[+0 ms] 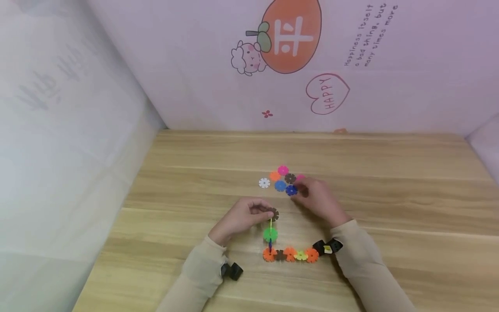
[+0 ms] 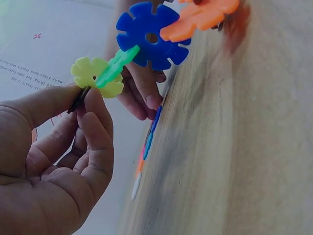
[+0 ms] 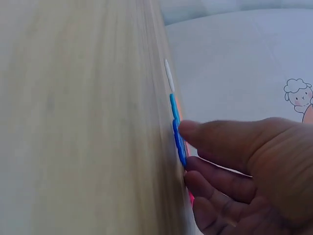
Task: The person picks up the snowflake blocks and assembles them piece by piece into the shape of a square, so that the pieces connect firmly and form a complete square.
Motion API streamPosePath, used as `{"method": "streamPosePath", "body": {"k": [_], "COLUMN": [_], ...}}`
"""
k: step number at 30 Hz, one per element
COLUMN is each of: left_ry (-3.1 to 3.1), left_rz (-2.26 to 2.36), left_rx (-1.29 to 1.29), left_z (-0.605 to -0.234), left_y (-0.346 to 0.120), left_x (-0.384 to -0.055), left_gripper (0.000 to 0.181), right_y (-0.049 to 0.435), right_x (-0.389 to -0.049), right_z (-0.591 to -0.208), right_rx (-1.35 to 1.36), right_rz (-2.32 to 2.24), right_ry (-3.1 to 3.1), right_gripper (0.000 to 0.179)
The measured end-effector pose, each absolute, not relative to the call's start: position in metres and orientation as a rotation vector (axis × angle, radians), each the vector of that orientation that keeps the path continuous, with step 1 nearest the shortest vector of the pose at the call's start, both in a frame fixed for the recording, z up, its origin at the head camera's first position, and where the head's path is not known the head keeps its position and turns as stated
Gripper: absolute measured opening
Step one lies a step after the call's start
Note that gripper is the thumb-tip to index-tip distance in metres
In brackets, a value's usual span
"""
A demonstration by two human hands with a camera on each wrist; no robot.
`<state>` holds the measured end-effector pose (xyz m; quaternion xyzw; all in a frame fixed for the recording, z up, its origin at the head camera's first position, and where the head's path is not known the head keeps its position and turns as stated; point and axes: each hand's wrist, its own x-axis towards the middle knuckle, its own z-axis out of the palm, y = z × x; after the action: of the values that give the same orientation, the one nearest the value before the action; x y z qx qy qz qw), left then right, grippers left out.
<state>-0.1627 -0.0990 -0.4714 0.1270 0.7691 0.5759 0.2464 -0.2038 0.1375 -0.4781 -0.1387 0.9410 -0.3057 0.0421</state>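
My left hand (image 1: 245, 216) pinches a dark brown notched plastic disc (image 1: 275, 214) between thumb and fingertips. That disc meets a yellow disc (image 2: 98, 78), joined in turn to a green disc (image 1: 270, 235), a dark blue one (image 2: 151, 36) and an orange one (image 1: 269, 254). From there, a linked row of orange, brown and yellow discs (image 1: 301, 255) runs to the right. My right hand (image 1: 317, 199) is at a loose dark blue disc (image 1: 291, 190) lying flat on the table. Its thumb and fingertips are parted at the disc's edge; the exact contact is unclear.
Around the right fingertips lie loose discs: white (image 1: 264, 183), light blue (image 1: 280, 186), orange (image 1: 274, 176), pink (image 1: 283, 170) and brown (image 1: 290, 178). Another pink disc (image 1: 300, 177) is partly hidden by the hand. A printed sheet (image 1: 218, 95) stands behind the wooden table (image 1: 195, 156).
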Motion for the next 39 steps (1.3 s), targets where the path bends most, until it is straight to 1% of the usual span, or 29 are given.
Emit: {"method": "streamPosePath", "body": {"k": [7,14,17,22,26,35,39], "left_ry": [2.083,2.095,2.099,2.087,2.090,2.090,2.093], "left_rz": [1.573,1.574,1.574,1.577,1.576,1.578,1.575], "left_rx": [0.295,0.339,0.345,0.329,0.333,0.330,0.336], "left_z": [-0.468,-0.470,-0.469,-0.467,-0.467,-0.467,-0.468], "left_y": [-0.097,-0.097,-0.098,-0.098,-0.098,-0.100,-0.101], "left_x": [-0.162,-0.163,-0.163,-0.162,-0.162,-0.163,-0.164], "left_gripper": [0.017,0.018,0.017,0.017,0.017,0.016,0.016], "right_y": [0.134,0.137,0.140,0.147,0.151,0.153,0.150], "right_x": [-0.206,-0.205,-0.203,-0.199,-0.195,-0.187,-0.183], "right_z": [-0.482,-0.481,-0.482,-0.482,-0.481,-0.479,-0.476], "right_rx": [-0.464,-0.465,-0.463,-0.503,-0.533,-0.608,-0.675], "right_rz": [-0.938,-0.951,-0.933,-0.987,-1.049,-1.208,-1.290], "right_ry": [2.869,2.852,2.867,2.853,2.817,2.719,2.634], "right_gripper": [0.035,0.037,0.033,0.021,0.017,0.013,0.017]}}
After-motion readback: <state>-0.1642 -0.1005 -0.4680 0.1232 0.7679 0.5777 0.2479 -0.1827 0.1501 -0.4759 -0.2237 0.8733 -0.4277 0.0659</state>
